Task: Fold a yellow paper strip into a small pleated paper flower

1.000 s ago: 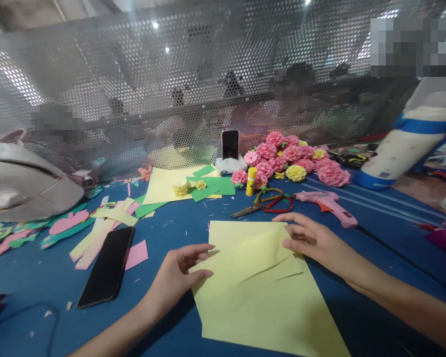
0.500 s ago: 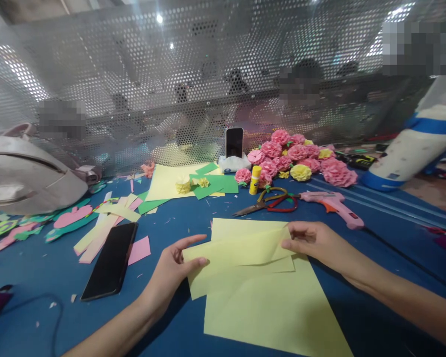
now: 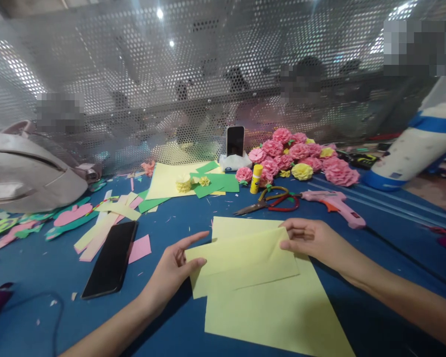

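Note:
A folded strip of yellow paper (image 3: 241, 260) is held between my two hands, its upper layer lifted off the lower one. My left hand (image 3: 178, 260) pinches its left end between thumb and fingers, with the index finger stretched out above. At the upper right corner, my right hand (image 3: 305, 240) grips the paper between thumb and bent fingers. Beneath the strip, a larger yellow sheet (image 3: 271, 317) lies flat on the blue table (image 3: 159, 332). Scissors (image 3: 269, 201) with red and yellow handles lie just beyond the sheet.
A black phone (image 3: 109, 260) and paper strips (image 3: 104, 225) lie left. Behind are a glue stick (image 3: 256, 179), an upright phone (image 3: 235, 141) and pink paper flowers (image 3: 282, 153). A pink glue gun (image 3: 336, 203) and a bottle (image 3: 412, 144) stand right; a bag (image 3: 29, 173) sits far left.
The strip's lower right edge has shifted slightly right and its two layers look closer together. Both hands keep their hold with only slight movement.

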The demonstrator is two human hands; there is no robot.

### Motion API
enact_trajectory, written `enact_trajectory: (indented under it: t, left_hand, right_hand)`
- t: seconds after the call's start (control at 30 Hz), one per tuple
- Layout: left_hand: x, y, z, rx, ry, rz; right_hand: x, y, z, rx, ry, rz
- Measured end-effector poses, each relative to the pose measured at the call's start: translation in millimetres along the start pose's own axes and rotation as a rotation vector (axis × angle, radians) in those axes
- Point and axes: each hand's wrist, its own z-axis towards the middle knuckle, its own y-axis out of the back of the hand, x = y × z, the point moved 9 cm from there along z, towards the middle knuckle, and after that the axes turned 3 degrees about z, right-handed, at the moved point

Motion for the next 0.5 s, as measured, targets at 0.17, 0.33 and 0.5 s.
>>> enact_trajectory:
  t: [0.17, 0.33, 0.5]
  left_hand:
    - [1, 0.2, -1, 0.014, -0.010, -0.021]
    - [6, -1.7, -2, 0.022, 0.032, -0.112]
    - [10, -5.9, -1, 0.040, 0.080, -0.187]
  right_hand:
    - [1, -1, 0, -0.001, -0.002, -0.040]
    - [-1, -1, 1, -0.007, 0.008, -0.018]
    - [-2, 1, 2, -0.028, 0.014, 0.003]
